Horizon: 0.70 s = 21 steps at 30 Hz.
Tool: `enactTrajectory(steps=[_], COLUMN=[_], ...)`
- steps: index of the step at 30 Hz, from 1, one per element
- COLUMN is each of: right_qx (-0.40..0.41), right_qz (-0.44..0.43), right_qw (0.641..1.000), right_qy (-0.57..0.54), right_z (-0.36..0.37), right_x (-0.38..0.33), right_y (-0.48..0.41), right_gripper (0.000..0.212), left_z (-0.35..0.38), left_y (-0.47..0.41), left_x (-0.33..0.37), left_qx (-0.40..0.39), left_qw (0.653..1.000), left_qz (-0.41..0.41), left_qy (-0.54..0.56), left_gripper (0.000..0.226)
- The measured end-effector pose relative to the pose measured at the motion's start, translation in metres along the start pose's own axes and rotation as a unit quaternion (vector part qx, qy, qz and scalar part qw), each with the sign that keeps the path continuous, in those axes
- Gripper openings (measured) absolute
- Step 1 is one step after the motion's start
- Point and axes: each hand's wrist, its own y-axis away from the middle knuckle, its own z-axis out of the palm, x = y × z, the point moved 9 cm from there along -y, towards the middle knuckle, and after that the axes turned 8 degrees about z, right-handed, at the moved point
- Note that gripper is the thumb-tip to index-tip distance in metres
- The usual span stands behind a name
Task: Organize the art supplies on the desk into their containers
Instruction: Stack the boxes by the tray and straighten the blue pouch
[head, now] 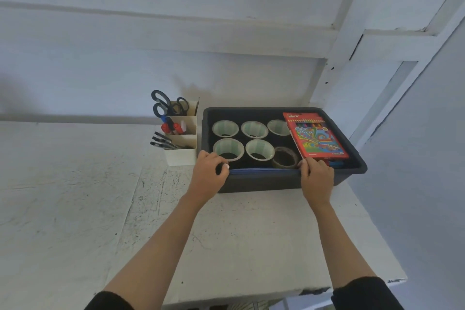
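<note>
A thin blue folder (264, 171) is pinched at both ends, left hand (210, 173) and right hand (317, 175) clenched on it, against the near wall of the black bin (261, 184). Tape rolls (228, 149) and a colour pencil box (315, 135) are seen inside.

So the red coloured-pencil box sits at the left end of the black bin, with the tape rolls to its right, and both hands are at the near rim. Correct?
Not quite. In the head view the coloured-pencil box sits at the right end of the black bin, with the tape rolls to its left. The left hand and right hand are indeed at the near rim.
</note>
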Motion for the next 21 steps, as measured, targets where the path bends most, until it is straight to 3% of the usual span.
enactTrajectory(steps=[4,7,9,14,17,21], right_qx=[-0.06,-0.059,-0.079,-0.221,-0.311,-0.405], right_qz=[0.039,0.097,0.12,0.052,0.014,-0.1], right_qw=[0.997,0.989,0.979,0.954,0.919,0.867], right_qy=[-0.016,-0.097,-0.144,-0.197,-0.24,-0.272], right_z=[0.005,0.001,0.011,0.083,0.132,0.177], right_x=[-0.003,-0.03,-0.07,-0.217,-0.314,-0.449], right_y=[-0.007,-0.006,0.003,0.054,0.103,0.174], right_gripper=[0.018,0.019,0.019,0.016,0.018,0.022], left_z=[0.0,-0.023,-0.054,-0.157,-0.232,-0.349], left_y=[-0.004,-0.005,-0.001,0.023,0.04,0.078], left_x=[-0.004,-0.015,-0.031,-0.1,-0.138,-0.194], left_qx=[-0.068,-0.074,-0.048,0.055,0.118,0.233], left_qw=[0.995,0.955,0.936,0.921,0.924,0.928], left_qz=[-0.017,-0.115,-0.154,-0.204,-0.206,-0.198], left_qy=[0.072,0.264,0.314,0.328,0.301,0.215], left_gripper=[0.019,0.023,0.026,0.025,0.03,0.03])
